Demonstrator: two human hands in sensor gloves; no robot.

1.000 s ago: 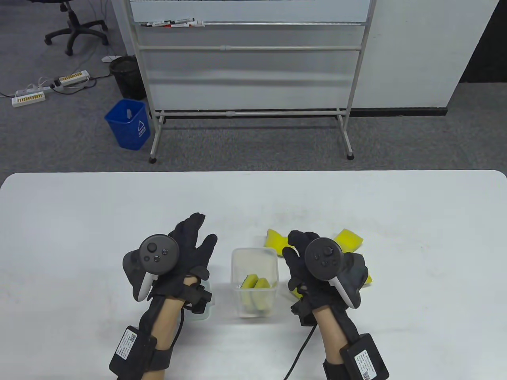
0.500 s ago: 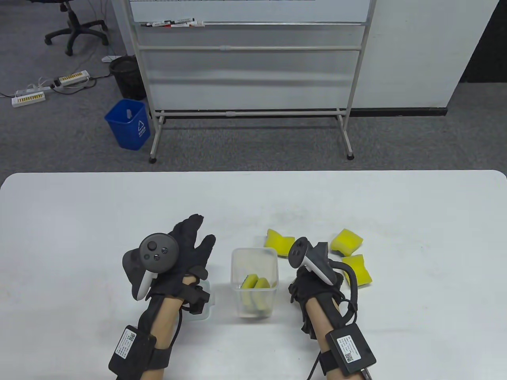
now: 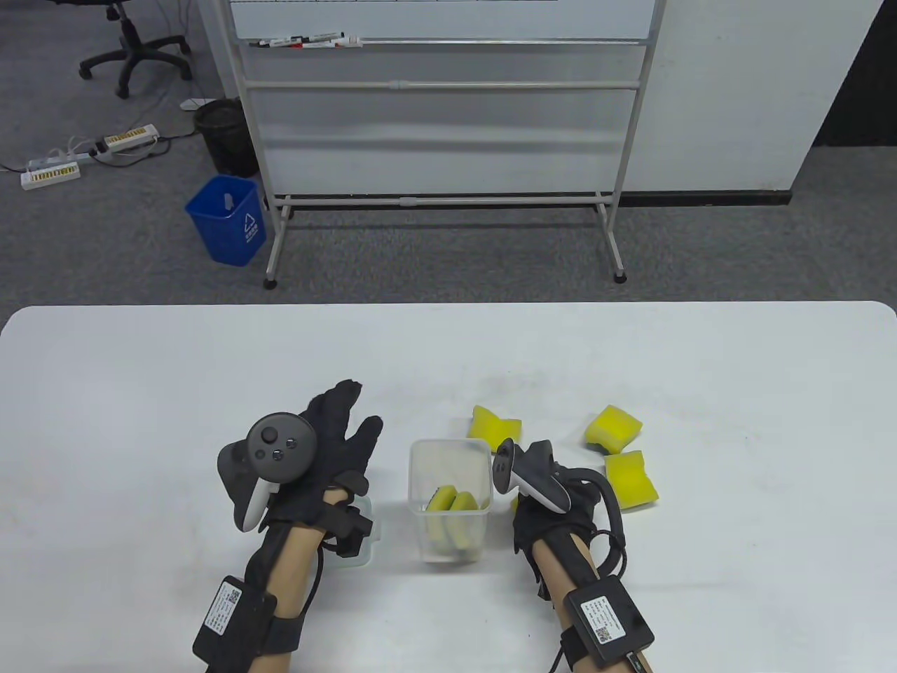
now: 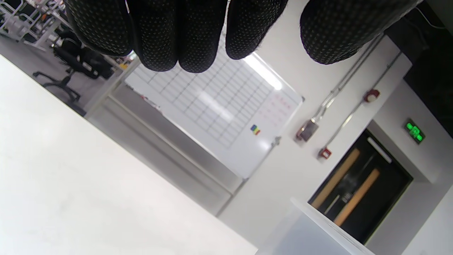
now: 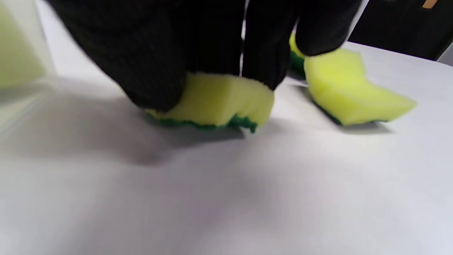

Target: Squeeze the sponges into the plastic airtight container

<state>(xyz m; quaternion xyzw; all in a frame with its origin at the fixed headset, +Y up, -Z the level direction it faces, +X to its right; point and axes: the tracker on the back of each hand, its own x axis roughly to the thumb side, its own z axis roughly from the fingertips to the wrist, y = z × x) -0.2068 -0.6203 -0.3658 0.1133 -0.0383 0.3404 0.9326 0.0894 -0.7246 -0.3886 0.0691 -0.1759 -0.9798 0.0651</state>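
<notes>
The clear plastic container (image 3: pixel 483 468) stands open at the table's middle, with two squeezed yellow sponges (image 3: pixel 452 502) inside. My right hand (image 3: pixel 524 506) is just right of it, turned on its side. In the right wrist view its fingers (image 5: pixel 262 53) grip a yellow sponge with a green underside (image 5: pixel 219 102) low at the table surface. My left hand (image 3: pixel 350 415) hovers left of the container, fingers spread and empty, as the left wrist view shows (image 4: pixel 198 42). Three loose sponges lie behind and right of the container (image 3: pixel 494 424), (image 3: pixel 614 427), (image 3: pixel 632 478).
A clear lid (image 3: pixel 364 550) lies under my left wrist. The white table (image 3: pixel 140 392) stretches wide to both sides. A whiteboard stand (image 3: pixel 448 200) and a blue bin (image 3: pixel 228 219) are on the floor beyond the far edge.
My right hand drew back from the loose sponges toward the container's right side, rolled onto its side and took hold of one sponge. The left hand stayed still.
</notes>
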